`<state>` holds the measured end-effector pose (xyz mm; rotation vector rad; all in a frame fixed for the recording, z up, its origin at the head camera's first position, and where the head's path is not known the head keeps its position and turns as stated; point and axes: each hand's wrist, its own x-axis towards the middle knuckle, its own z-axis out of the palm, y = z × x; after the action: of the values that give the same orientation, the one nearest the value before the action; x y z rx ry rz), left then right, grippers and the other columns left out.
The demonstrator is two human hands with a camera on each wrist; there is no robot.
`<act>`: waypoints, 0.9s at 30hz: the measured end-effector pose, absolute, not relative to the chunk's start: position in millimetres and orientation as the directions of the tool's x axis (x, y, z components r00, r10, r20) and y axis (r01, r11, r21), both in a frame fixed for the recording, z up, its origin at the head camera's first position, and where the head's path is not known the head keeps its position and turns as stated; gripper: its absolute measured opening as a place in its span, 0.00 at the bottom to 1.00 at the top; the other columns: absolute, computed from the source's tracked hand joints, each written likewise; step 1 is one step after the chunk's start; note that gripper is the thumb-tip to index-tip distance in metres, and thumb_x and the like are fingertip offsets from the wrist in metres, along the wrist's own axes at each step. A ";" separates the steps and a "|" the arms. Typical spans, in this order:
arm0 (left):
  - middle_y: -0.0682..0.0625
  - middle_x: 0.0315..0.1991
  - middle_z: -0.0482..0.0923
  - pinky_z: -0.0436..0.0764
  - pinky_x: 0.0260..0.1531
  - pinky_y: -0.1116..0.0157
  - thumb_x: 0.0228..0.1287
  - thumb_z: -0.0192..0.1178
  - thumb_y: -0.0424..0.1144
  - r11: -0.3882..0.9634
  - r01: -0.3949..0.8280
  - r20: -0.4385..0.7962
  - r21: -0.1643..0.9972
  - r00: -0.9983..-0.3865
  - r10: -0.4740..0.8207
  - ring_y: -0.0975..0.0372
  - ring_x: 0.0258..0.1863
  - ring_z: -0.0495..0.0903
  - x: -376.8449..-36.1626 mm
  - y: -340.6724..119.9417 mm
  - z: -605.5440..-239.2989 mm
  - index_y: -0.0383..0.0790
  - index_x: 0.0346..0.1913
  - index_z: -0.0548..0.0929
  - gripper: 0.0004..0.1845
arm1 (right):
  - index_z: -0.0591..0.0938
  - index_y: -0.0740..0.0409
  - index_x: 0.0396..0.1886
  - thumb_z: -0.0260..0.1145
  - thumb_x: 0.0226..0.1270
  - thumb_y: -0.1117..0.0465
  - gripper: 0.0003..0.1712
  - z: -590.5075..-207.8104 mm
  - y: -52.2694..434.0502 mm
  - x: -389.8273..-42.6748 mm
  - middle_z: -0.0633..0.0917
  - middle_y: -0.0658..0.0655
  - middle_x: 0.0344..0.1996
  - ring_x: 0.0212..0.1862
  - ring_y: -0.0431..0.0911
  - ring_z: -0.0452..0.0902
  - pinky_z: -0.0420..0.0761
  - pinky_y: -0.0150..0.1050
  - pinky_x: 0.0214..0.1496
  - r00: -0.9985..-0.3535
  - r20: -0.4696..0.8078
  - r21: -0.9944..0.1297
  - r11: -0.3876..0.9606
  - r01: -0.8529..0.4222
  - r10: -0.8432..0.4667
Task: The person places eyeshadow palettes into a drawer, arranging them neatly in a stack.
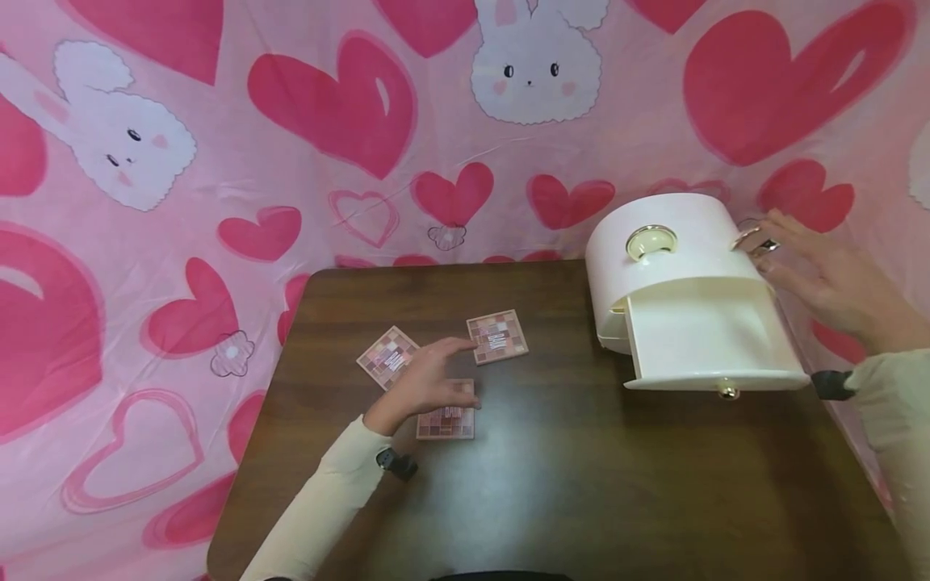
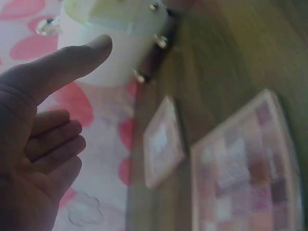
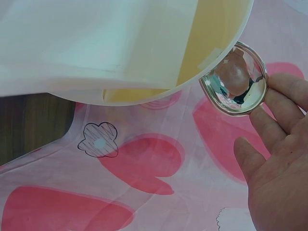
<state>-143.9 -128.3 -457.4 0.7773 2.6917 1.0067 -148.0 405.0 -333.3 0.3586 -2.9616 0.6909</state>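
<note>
left grip over the palettes, right grip on the organiser's side knob

head view: three square eyeshadow palettes lie flat on the brown bench [image 1: 552, 484]. the left hand [image 1: 429, 379] hovers among them, fingers straight and released, holding nothing. its fingertips touch or nearly touch the left edge of the far palette [image 1: 497, 336], which lies at about 2 o'clock from the palm. the left palette [image 1: 385, 355] sits at 10 o'clock, just beside the knuckles, and the near palette [image 1: 446, 420] lies at 6 o'clock, partly under the hand. the white round organiser [image 1: 672, 250] stands well apart at 3 o'clock, its drawer [image 1: 708, 339] pulled out toward the person, so the left hand is plainly the nearer one to the palettes. the right hand [image 1: 821, 274] is at the organiser's right flank, fingers extended toward a shiny knob [image 1: 748, 236].

left wrist view: the left hand [image 2: 38, 144] shows the thumb straight and the fingers loosely bent, gripping nothing. two palettes lie blurred beyond it, the nearest [image 2: 245, 173] at 3 o'clock, with the organiser [image 2: 115, 43] at 12 o'clock.

right wrist view: the fingertips [image 3: 281, 103] of the right hand [image 3: 276, 163] rest against the mirrored knob [image 3: 236, 82] at 11 o'clock from the palm. whether they pinch it i cannot tell.
</note>
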 end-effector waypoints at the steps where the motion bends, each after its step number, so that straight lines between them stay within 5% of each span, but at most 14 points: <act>1: 0.47 0.64 0.76 0.73 0.61 0.49 0.37 0.85 0.50 0.657 0.396 0.006 0.642 -0.859 0.512 0.52 0.63 0.74 -142.8 -132.0 -460.0 0.43 0.66 0.77 0.48 | 0.53 0.49 0.81 0.59 0.74 0.53 0.41 -333.3 404.5 -148.0 0.48 0.58 0.80 0.72 0.74 0.51 0.50 0.77 0.64 -0.971 0.126 -0.428 0.872 -0.237 -0.203; 13: 0.43 0.66 0.72 0.68 0.65 0.48 0.32 0.87 0.48 0.710 0.329 -0.144 0.623 -0.844 0.517 0.50 0.64 0.70 -136.6 -174.6 -499.5 0.36 0.71 0.69 0.58 | 0.54 0.52 0.81 0.58 0.74 0.56 0.40 -334.1 406.5 -146.8 0.50 0.60 0.79 0.74 0.72 0.48 0.43 0.71 0.71 -0.960 0.159 -0.432 0.858 -0.277 -0.229; 27: 0.43 0.66 0.70 0.66 0.68 0.51 0.28 0.89 0.47 0.748 0.345 -0.186 0.567 -0.831 0.524 0.51 0.65 0.68 -128.6 -195.6 -526.3 0.34 0.70 0.67 0.61 | 0.53 0.51 0.81 0.59 0.73 0.57 0.41 -335.5 406.9 -147.1 0.49 0.59 0.80 0.73 0.72 0.50 0.49 0.75 0.67 -0.960 0.160 -0.443 0.852 -0.278 -0.231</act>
<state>-128.6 -195.6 -526.3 0.6718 2.6132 0.7528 -147.1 406.9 -335.5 0.4030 -2.9262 0.7223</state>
